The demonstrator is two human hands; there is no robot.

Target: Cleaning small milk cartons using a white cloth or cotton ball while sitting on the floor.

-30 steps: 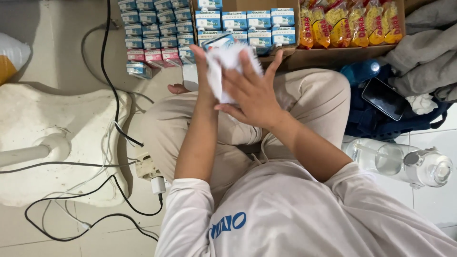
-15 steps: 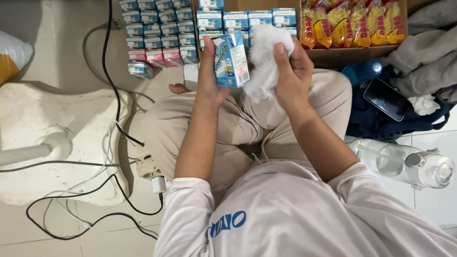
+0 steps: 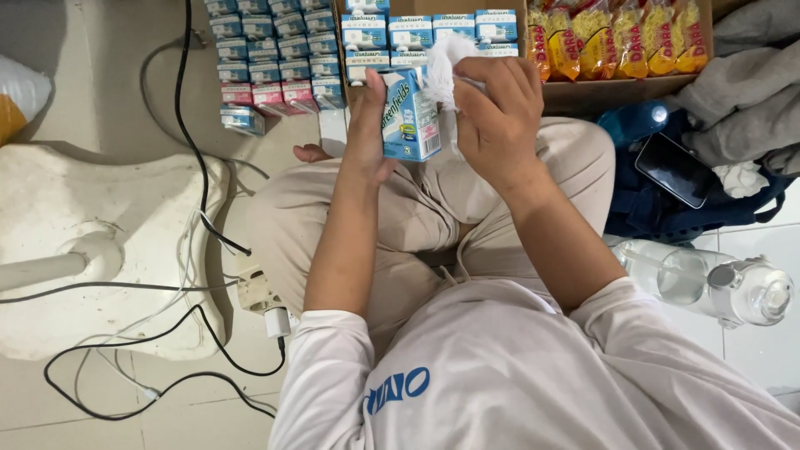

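carton rows (image 3: pixel 271 62) and cardboard box (image 3: pixel 617 90) ahead, bare floor (image 3: pixel 117 67) left

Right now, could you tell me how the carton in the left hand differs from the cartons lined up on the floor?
The held carton stands upright in the left hand, off the floor; the floor cartons lie packed in rows. The right hand presses a white cloth against the held carton; the floor cartons go untouched. Some floor cartons are pink, the held one blue. Both are small boxes.

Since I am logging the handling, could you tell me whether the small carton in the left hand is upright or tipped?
Roughly upright, leaning slightly: the blue carton stands on end in the left hand.
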